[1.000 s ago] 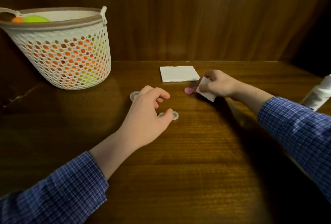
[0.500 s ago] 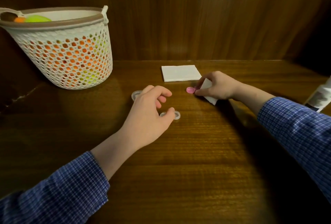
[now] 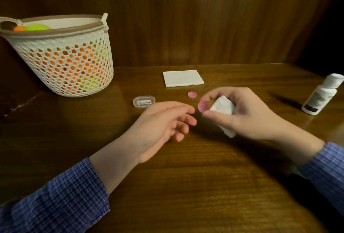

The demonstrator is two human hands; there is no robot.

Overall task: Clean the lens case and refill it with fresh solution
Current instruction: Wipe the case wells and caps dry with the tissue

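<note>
The right hand [image 3: 242, 113] pinches a pink cap [image 3: 202, 106] at its fingertips and holds a crumpled tissue [image 3: 222, 109] in the palm. The cap stands on edge, its face towards the left hand [image 3: 163, 121], which hovers just beside it with fingers relaxed, holding nothing. The second pink cap [image 3: 192, 94] lies behind on the table [image 3: 186, 177]. The case body is probably hidden under the left hand.

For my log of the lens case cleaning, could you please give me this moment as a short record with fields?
right hand: pinches a pink cap and holds a white tissue
left hand: open, fingers relaxed, holding nothing
second pink cap: lying on the wooden table
clear plastic case: on the table beyond the left hand
folded tissues: at the back
solution bottle: far right, capped
mesh basket: back left
</note>
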